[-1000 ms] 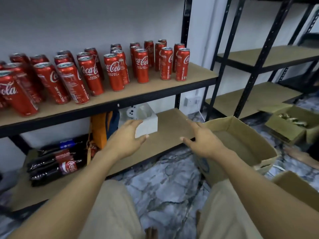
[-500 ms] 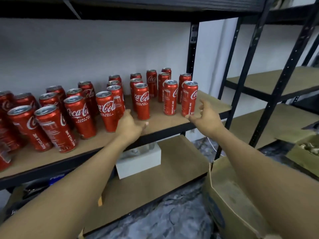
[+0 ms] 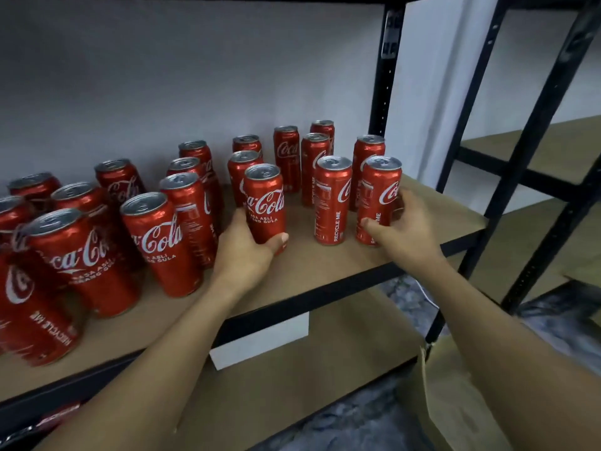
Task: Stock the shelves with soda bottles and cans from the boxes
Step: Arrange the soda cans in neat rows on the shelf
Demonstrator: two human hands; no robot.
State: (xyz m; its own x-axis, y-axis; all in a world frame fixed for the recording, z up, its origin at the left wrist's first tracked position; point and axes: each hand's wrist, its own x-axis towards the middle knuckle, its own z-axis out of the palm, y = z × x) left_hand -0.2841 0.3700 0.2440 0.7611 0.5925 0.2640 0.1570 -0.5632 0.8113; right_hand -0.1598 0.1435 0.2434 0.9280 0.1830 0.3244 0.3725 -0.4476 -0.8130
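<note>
1. Red soda cans (image 3: pixel 156 242) are standing upright in loose rows on the brown board shelf (image 3: pixel 325 275); silver tops are facing up; the ones at far left are showing blurred.
2. Left hand (image 3: pixel 242 252) is wrapping around the lower half of one front can (image 3: pixel 265 203); thumb is pressing across its face near the base; fingers are curling behind it; the can is standing on the shelf, near the front edge.
3. Right hand (image 3: pixel 405 231) is gripping the rightmost can (image 3: pixel 379 200); thumb is lying on the near side; fingers are curving round the far side; this can is sitting upright on the same board.
4. One middle can (image 3: pixel 332 200) is standing between the two held ones; neither hand is touching it.
5. White box (image 3: pixel 260 340) is sitting on the lower shelf (image 3: pixel 325 382); cardboard box (image 3: pixel 455 402) is showing at lower right, below the right forearm.
</note>
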